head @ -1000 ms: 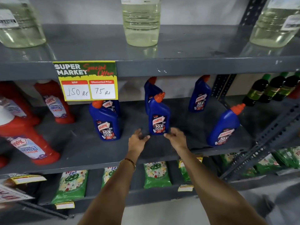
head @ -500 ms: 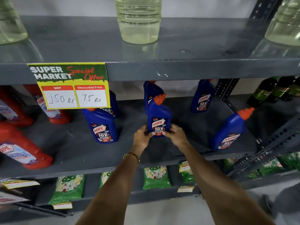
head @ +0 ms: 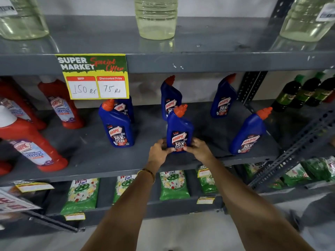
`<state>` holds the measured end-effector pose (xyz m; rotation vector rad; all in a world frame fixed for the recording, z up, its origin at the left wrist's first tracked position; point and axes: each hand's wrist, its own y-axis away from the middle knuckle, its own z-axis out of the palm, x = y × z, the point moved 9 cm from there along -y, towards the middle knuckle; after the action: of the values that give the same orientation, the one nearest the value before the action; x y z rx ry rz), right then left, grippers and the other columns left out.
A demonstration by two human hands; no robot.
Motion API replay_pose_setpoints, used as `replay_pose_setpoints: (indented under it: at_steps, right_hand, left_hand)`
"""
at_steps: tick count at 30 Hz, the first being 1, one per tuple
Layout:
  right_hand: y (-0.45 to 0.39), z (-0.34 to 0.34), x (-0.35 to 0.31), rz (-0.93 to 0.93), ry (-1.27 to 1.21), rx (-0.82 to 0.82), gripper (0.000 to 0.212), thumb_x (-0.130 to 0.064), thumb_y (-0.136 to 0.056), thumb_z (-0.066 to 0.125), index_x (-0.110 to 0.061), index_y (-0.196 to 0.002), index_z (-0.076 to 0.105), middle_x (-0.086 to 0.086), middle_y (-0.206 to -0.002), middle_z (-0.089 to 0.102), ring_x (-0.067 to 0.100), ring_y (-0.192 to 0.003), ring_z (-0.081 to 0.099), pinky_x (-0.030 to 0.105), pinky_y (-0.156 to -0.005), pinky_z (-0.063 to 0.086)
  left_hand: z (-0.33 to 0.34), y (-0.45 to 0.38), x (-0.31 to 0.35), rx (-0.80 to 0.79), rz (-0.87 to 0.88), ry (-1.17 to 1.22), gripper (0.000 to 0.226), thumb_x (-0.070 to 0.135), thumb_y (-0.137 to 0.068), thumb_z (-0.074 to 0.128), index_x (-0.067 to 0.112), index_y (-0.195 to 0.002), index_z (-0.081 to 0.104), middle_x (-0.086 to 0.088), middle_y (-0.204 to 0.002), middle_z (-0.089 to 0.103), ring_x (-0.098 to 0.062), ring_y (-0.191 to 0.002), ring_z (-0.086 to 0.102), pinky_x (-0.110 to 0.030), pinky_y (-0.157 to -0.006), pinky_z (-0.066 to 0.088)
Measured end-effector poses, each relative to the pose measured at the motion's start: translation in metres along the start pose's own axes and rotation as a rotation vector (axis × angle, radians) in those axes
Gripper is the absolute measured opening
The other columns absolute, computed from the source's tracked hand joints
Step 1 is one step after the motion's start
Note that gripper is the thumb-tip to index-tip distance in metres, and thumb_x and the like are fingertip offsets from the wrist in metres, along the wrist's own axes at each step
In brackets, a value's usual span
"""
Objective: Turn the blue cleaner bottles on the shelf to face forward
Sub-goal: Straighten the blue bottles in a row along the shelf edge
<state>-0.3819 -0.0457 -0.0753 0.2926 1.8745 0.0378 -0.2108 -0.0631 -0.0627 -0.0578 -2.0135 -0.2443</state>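
Both hands, left hand [head: 159, 153] & right hand [head: 197, 150], pinch base of centre blue bottle [head: 179, 129]; low grip w/ quick twist could topple it into bottle behind [head: 170, 98].

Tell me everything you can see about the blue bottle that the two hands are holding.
The held bottle is glossy blue plastic with an angled orange cap pointing up and right. Its red and dark Harpic label reads 10X Total Clean and faces the camera. It stands upright near the front middle of the grey shelf, ahead of another blue bottle. The left hand and right hand grip its base from either side.
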Motion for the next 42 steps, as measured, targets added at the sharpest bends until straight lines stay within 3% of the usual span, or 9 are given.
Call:
replay_pose_setpoints:
  at_steps: [11, 21, 24, 32, 37, 40, 42]
  right_hand:
    - [0.030, -0.004, 0.011, 0.004, 0.064, 0.038, 0.036, -0.003, -0.074, 0.072, 0.004, -0.107, 0.058, 0.028, -0.109, 0.066, 0.039, -0.103, 0.063, 0.057, -0.095, 0.046]
    - [0.038, -0.011, 0.021, 0.091, -0.098, 0.050, 0.053, 0.007, -0.071, 0.070, 0.004, -0.120, 0.050, 0.026, -0.121, 0.060, 0.034, -0.110, 0.060, 0.047, -0.098, 0.047]
    - [0.042, -0.013, 0.023, 0.107, -0.123, 0.078, 0.060, 0.011, -0.071, 0.069, 0.005, -0.126, 0.046, 0.024, -0.124, 0.058, 0.030, -0.110, 0.058, 0.038, -0.093, 0.047]
    - [0.068, -0.001, 0.024, 0.128, -0.128, 0.317, 0.052, 0.008, -0.071, 0.070, 0.007, -0.119, 0.052, 0.023, -0.120, 0.061, 0.031, -0.108, 0.059, 0.040, -0.095, 0.048]
    - [0.091, 0.028, 0.017, 0.136, -0.111, 0.443, 0.034, 0.002, -0.070, 0.072, -0.003, -0.103, 0.064, 0.006, -0.093, 0.064, 0.018, -0.085, 0.058, 0.022, -0.069, 0.048]
    - [0.097, 0.056, 0.011, 0.138, -0.155, 0.454, 0.018, 0.003, -0.071, 0.071, -0.006, -0.085, 0.064, 0.010, -0.086, 0.065, 0.029, -0.087, 0.063, 0.034, -0.069, 0.051]
    - [0.096, 0.076, 0.006, 0.153, -0.123, 0.436, 0.020, 0.001, -0.072, 0.072, 0.003, -0.090, 0.065, 0.023, -0.096, 0.068, 0.034, -0.091, 0.064, 0.039, -0.077, 0.050]
  left_hand:
    - [0.005, 0.030, -0.003, -0.002, 0.019, -0.008, 0.045, 0.015, -0.076, 0.073, 0.005, -0.116, 0.057, -0.017, -0.114, 0.068, -0.030, -0.107, 0.062, -0.045, -0.097, 0.049]
    - [-0.005, 0.034, -0.009, 0.018, -0.007, -0.008, 0.051, 0.014, -0.078, 0.071, 0.003, -0.124, 0.053, -0.018, -0.122, 0.064, -0.029, -0.114, 0.059, -0.043, -0.101, 0.046]
    - [-0.015, 0.035, -0.018, 0.031, -0.042, -0.014, 0.057, 0.015, -0.079, 0.070, 0.001, -0.129, 0.048, -0.020, -0.126, 0.059, -0.029, -0.117, 0.056, -0.036, -0.101, 0.045]
    - [-0.065, 0.047, -0.047, 0.046, -0.042, -0.018, 0.056, 0.018, -0.080, 0.070, 0.003, -0.129, 0.049, -0.018, -0.128, 0.059, -0.027, -0.117, 0.057, -0.035, -0.099, 0.046]
    - [-0.109, 0.055, -0.067, 0.041, -0.030, -0.081, 0.052, 0.023, -0.082, 0.068, 0.001, -0.126, 0.052, -0.016, -0.130, 0.058, -0.030, -0.121, 0.054, -0.037, -0.103, 0.042]
    - [-0.139, 0.057, -0.083, 0.079, -0.048, -0.112, 0.054, 0.029, -0.081, 0.067, 0.004, -0.126, 0.051, -0.015, -0.130, 0.058, -0.030, -0.122, 0.052, -0.036, -0.101, 0.042]
    - [-0.156, 0.057, -0.092, 0.094, -0.056, -0.092, 0.051, 0.029, -0.080, 0.068, 0.004, -0.122, 0.054, -0.016, -0.124, 0.063, -0.030, -0.118, 0.056, -0.037, -0.099, 0.046]
